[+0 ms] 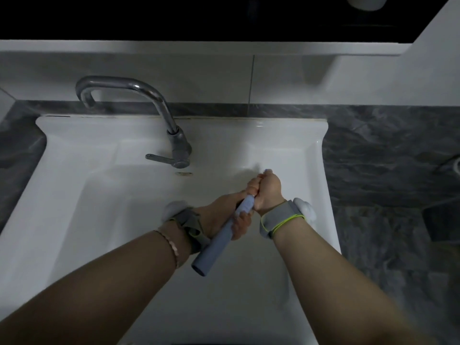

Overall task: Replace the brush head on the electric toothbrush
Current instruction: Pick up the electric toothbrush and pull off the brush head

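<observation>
Blue-grey smooth plastic, the toothbrush handle (214, 247) looks light, stiff and slippery, so the left grip (224, 215) curls tight round its middle while the right grip (268, 190), just above, closes fully over the brush head (267, 170), both over the sink (112, 207).

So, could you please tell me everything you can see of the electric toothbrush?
The electric toothbrush is a matte blue-grey, plastic-looking cylinder, tilted over the white sink, with its flat butt end nearest the camera. The left hand grips its middle. The right hand is curled round its upper end, which is hidden.
</observation>
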### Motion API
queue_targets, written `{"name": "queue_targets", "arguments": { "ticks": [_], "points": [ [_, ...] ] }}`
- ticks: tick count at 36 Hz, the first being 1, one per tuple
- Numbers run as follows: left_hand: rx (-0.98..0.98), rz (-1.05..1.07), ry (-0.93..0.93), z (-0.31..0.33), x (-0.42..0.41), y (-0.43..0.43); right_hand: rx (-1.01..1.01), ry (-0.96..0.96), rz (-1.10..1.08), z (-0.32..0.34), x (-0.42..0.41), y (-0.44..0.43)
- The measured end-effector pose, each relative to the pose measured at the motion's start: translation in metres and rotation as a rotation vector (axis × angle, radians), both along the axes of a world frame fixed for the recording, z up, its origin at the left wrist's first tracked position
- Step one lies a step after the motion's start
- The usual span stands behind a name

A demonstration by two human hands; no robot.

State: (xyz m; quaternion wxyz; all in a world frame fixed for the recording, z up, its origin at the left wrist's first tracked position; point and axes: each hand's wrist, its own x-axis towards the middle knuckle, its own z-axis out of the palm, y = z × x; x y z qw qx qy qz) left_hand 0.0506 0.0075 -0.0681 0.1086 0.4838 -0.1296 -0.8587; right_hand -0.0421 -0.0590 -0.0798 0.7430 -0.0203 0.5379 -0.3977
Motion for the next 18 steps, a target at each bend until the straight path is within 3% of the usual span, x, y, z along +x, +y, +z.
{"name": "queue_targets", "arguments": {
  "ticks": [2, 4, 5, 6, 9, 11, 13, 16, 17, 18],
  "points": [
    [-0.4, -0.062, -0.477, 0.02, -0.011, 0.006, 0.043, 0.079, -0.024, 0.0, 0.0, 0.004],
    [-0.617, -0.268, -0.954, 0.026, -0.02, 0.008, 0.086, 0.107, 0.014, 0.0, -0.002, 0.008],
    [-0.705, -0.384, -1.075, 0.018, -0.023, 0.009, 0.086, 0.103, 0.011, -0.001, -0.004, 0.009],
    [-0.625, -0.375, -0.993, 0.022, -0.025, 0.009, 0.068, 0.078, -0.017, -0.002, -0.005, 0.008],
    [-0.337, -0.005, -0.418, 0.02, -0.022, 0.007, 0.0, 0.017, -0.054, -0.006, -0.008, 0.003],
    [-0.281, 0.115, -0.271, 0.026, -0.018, 0.007, -0.014, 0.019, -0.024, -0.007, -0.01, 0.005],
    [-0.327, 0.06, -0.376, 0.021, -0.014, 0.011, -0.004, 0.069, -0.026, -0.009, -0.007, 0.009],
    [-0.569, -0.159, -0.857, 0.019, -0.023, 0.018, 0.056, 0.042, -0.08, -0.011, -0.007, 0.016],
    [-0.583, -0.159, -0.923, 0.015, -0.026, 0.02, 0.053, 0.032, -0.096, -0.015, -0.006, 0.018],
    [-0.54, -0.12, -0.842, 0.012, -0.027, 0.019, 0.04, 0.028, -0.123, -0.016, -0.007, 0.017]
  ]
}}
